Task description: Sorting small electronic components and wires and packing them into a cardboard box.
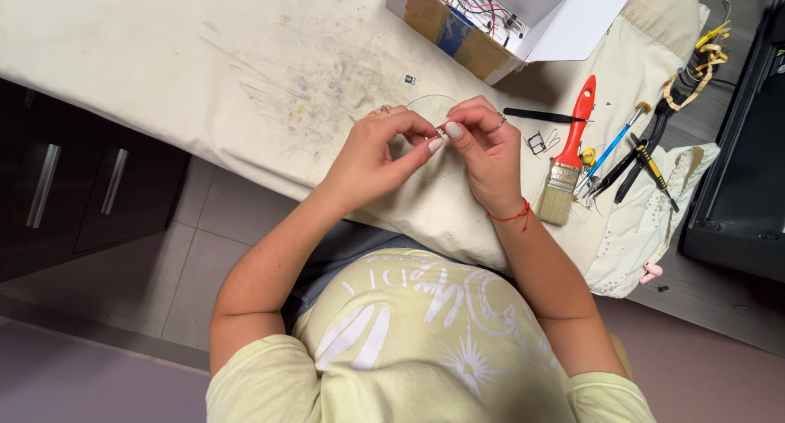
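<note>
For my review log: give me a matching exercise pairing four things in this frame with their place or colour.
Things:
1. brush
2. box
3. left hand
4. thread

Places or colours:
A. red, around the right wrist
B. open, at the table's far edge, wires inside
C. red handle, lying right of the hands
D. pinching a small thin item together with the right hand

Pairs: 1-C, 2-B, 3-D, 4-A

Bright, even overhead light, soft shadows, sharp focus, slight wide-angle bending at edges.
</note>
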